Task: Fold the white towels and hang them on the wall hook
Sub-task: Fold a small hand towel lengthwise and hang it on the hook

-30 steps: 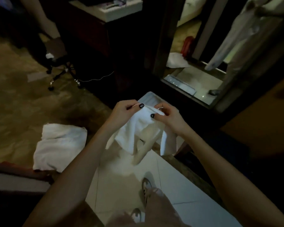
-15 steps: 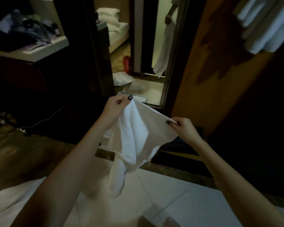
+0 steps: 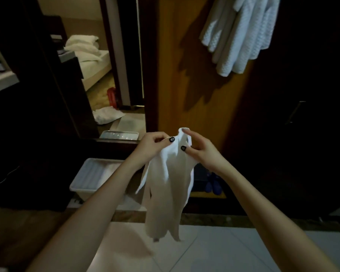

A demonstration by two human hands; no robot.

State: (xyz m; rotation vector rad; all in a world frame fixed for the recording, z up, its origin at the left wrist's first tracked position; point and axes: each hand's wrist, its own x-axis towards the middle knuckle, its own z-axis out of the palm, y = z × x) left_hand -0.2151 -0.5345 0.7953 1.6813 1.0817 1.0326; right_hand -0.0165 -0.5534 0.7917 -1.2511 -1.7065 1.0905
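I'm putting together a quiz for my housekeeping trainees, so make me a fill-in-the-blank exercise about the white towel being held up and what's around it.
1. The left hand and the right hand pinch the plain white cloth towel at its ___ end.
2. The white ribbed plastic bin stands on the floor to the ___ of that towel.
3. The white waffle-textured towels hang on the wooden wall, ___ the hands.

Missing words: top; left; above.

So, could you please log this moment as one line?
step: folding | left hand: pinches white towel top | right hand: pinches same top edge | towel hangs bunched below hands | white cloths hang upper right
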